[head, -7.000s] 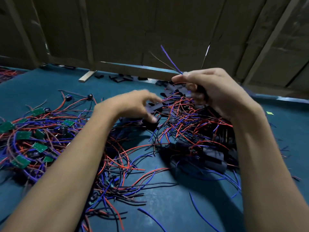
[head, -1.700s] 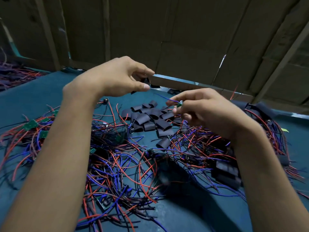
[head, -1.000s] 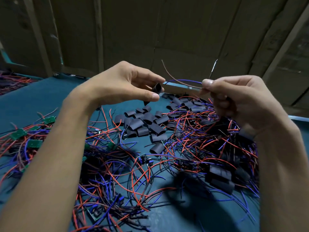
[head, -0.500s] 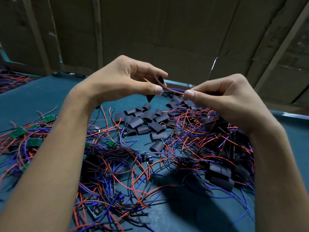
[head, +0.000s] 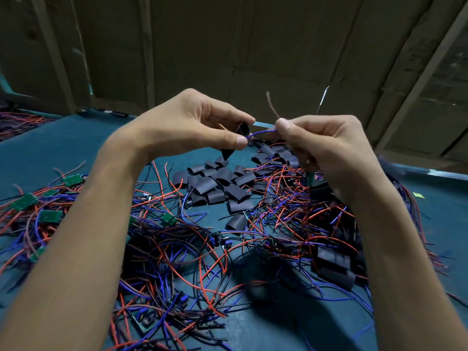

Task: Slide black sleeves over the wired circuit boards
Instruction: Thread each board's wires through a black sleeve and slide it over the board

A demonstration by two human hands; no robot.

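A teal-covered table (head: 63, 145) is seen across the lower frame. Its centre is covered by a tangle of red, blue and black wires (head: 177, 254). A heap of loose black sleeves (head: 220, 186) is spread at mid-frame, just above the tangle. Bare green circuit boards (head: 48, 216) are scattered among wires at the left edge. Boards already covered by sleeves (head: 334, 264) are piled at lower right. A small yellow-green scrap (head: 418, 195) is seen at the right edge.
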